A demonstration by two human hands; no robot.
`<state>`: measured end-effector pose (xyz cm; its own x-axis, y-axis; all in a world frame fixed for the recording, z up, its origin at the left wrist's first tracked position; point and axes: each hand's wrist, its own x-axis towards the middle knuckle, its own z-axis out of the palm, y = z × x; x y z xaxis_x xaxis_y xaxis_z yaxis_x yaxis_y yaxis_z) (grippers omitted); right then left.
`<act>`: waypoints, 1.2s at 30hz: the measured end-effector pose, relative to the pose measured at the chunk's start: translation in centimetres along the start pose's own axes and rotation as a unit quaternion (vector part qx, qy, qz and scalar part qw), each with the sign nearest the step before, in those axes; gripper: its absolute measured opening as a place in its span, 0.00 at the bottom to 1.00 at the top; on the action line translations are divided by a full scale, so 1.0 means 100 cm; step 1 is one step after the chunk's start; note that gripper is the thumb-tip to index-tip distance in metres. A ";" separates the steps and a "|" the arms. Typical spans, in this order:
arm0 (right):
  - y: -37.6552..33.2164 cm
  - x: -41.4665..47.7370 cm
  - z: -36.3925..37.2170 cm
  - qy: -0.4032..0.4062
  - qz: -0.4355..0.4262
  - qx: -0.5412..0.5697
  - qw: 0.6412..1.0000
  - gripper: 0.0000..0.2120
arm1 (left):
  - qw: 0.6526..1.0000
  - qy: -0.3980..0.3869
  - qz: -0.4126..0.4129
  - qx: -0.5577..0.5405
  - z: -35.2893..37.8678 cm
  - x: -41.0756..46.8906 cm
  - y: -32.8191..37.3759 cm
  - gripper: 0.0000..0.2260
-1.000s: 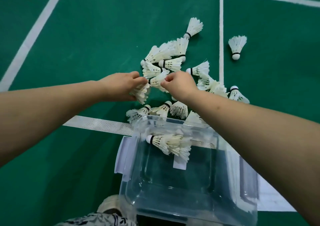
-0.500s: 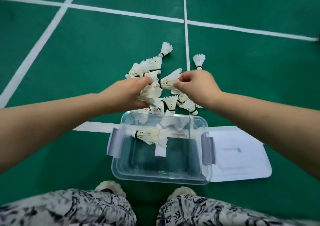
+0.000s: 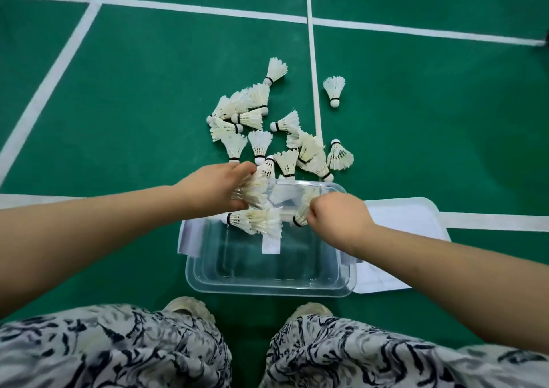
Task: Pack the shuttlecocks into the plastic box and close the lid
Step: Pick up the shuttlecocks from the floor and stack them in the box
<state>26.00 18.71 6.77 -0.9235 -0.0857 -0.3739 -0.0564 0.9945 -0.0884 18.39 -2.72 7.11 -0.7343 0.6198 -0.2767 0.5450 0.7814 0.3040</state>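
A clear plastic box point(image 3: 267, 286) stands open on the green floor in front of my feet. My left hand point(image 3: 212, 187) is over its far left corner, shut on a shuttlecock point(image 3: 252, 190) with white feathers. Over the far right part of the box, my right hand point(image 3: 337, 214) is shut on another shuttlecock point(image 3: 301, 212). One shuttlecock point(image 3: 255, 221) lies inside the box near the far wall. A pile of several white shuttlecocks point(image 3: 267, 132) lies on the floor just beyond the box. The lid point(image 3: 407, 224) lies flat to the right of the box.
A lone shuttlecock point(image 3: 334, 90) stands apart to the right of a white court line point(image 3: 312, 60). My shoes point(image 3: 190, 307) and patterned trousers point(image 3: 118, 352) fill the bottom of the view, close to the box's near wall.
Both hands have come back from the pile toward me, each carrying a shuttlecock, and are now over the far end of the box. The camera has tilted further down.
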 end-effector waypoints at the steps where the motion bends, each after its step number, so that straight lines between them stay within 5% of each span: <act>1: 0.000 0.005 0.007 -0.013 0.001 0.006 1.000 0.16 | 1.000 -0.005 -0.001 -0.009 0.003 0.001 0.000 0.27; 8: 0.000 0.030 0.052 -0.072 0.075 0.121 0.987 0.15 | 0.998 -0.023 -0.009 -0.059 0.020 0.002 -0.005 0.28; 15: -0.008 0.048 0.074 -0.116 0.157 0.336 0.921 0.15 | 0.997 -0.049 0.011 -0.057 0.030 0.006 -0.004 0.26; 20: -0.005 0.056 0.084 -0.149 0.188 0.372 0.897 0.12 | 0.995 -0.081 0.013 -0.052 0.033 0.009 -0.003 0.25; 27: -0.013 0.041 0.067 -0.098 0.225 0.445 0.861 0.11 | 0.993 -0.099 -0.006 -0.059 0.036 0.009 0.008 0.25; 31: -0.019 0.012 0.040 0.026 0.130 0.430 0.893 0.08 | 0.994 -0.082 -0.006 -0.068 0.035 0.014 0.024 0.24; 36: -0.025 -0.023 0.023 0.053 0.009 0.367 0.929 0.12 | 0.996 -0.049 0.013 -0.078 0.032 0.022 0.048 0.23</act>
<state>29.15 16.24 5.77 -0.9560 -0.0245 -0.2924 0.1976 0.6827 -0.7034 20.65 2.60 5.04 -0.6740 0.6497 -0.3516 0.4888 0.7490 0.4473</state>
